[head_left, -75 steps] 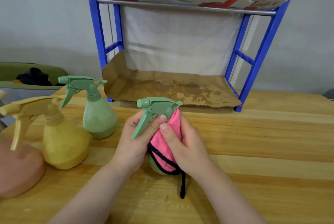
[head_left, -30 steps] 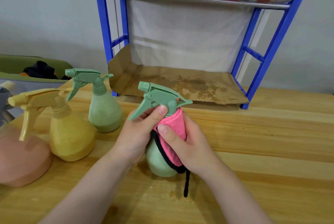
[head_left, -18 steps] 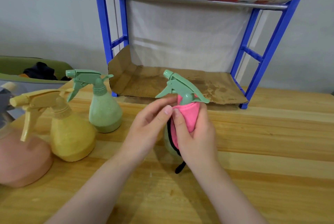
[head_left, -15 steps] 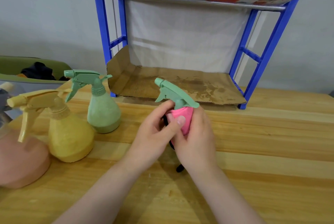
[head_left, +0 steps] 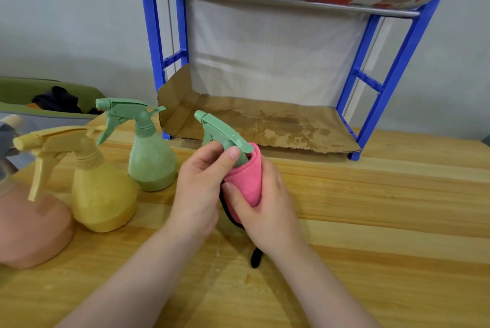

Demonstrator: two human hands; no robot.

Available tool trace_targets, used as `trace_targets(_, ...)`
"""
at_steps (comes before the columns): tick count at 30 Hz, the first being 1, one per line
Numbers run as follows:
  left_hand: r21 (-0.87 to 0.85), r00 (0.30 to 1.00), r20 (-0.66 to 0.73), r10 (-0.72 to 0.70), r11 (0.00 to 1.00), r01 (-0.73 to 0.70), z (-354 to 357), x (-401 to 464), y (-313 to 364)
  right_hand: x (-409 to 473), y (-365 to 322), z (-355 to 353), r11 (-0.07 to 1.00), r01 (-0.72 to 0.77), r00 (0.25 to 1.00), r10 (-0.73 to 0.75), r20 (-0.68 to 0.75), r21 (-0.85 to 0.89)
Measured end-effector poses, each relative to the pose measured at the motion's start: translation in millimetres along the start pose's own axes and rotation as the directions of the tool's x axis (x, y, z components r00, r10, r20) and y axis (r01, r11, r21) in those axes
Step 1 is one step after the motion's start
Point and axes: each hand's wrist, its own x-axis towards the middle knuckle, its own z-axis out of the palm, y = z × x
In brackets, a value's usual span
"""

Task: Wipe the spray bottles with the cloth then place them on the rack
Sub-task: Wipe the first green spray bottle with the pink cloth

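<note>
**A:** What's sitting around your hands right now?

**B:** Your left hand [head_left: 197, 190] is curled round the neck of the green bottle [head_left: 225, 139], thumb up against the collar under the trigger head. Your right hand [head_left: 261, 203] is wrapped round the pink cloth [head_left: 248, 179], which covers the bottle's body, so you can't see much of the body at all. The nozzle tips up and to the left. A black strip of the cloth's trim [head_left: 256, 257] pokes out below your right wrist onto the table [head_left: 397, 208].

**A:** And what's in the way?

**B:** To your left, three more bottles. A second green one [head_left: 151, 160] stands upright, just beside your left hand. A yellow one [head_left: 102, 195] is in front of that, nearer you, its trigger pointing left. A pink one [head_left: 29, 229] sits at the left edge of the view, partly cut off, touching or nearly touching the yellow one; can't tell which. So your left side is crowded.

**A:** Room to move?

**B:** The rack [head_left: 392, 68] stands straight ahead at the back of the table, blue posts either side. Its lower shelf is lined with stained cardboard [head_left: 265, 126], with the left flap folded up against the left post. The upper shelf has cardboard too, hanging ragged over a metal bar [head_left: 286, 3]. The table to your right and in front of the rack is bare wood. Beyond the table's left edge there's a green bin [head_left: 16, 91] with dark stuff in it.
</note>
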Motion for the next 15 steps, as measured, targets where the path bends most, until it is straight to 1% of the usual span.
trace_targets(4, -0.115, 0.99, -0.133, -0.05, 0.993, 0.035, -12.7, 10.5, 3.9, 0.1, 3.1, 1.0, 0.994, -0.026, 0.997, 0.019, 0.071, 0.107)
trace_targets(7, -0.181, 0.979, -0.195, -0.065, 0.983, 0.03, -22.9, 18.8, 6.7, 1.4, 4.6, 0.8, 0.973, -0.042, 0.994, 0.019, 0.103, 0.228)
trace_targets(9, -0.251, 0.968, -0.229, -0.099, 0.967, 0.04, -27.0, 23.0, 7.9, 2.1, 3.7, -0.5, 0.946, -0.086, 0.99, 0.045, 0.136, 0.312)
trace_targets(12, -0.336, 0.962, -0.241, -0.127, 0.941, 0.04, -28.3, 24.1, 9.6, 2.8, 3.2, -3.5, 0.897, -0.136, 0.981, 0.063, 0.182, 0.422)
trace_targets(15, -0.296, 0.973, -0.218, -0.082, 0.955, 0.014, -22.8, 21.6, 12.2, 3.2, 2.3, -7.1, 0.877, -0.115, 0.984, 0.037, 0.174, 0.466)
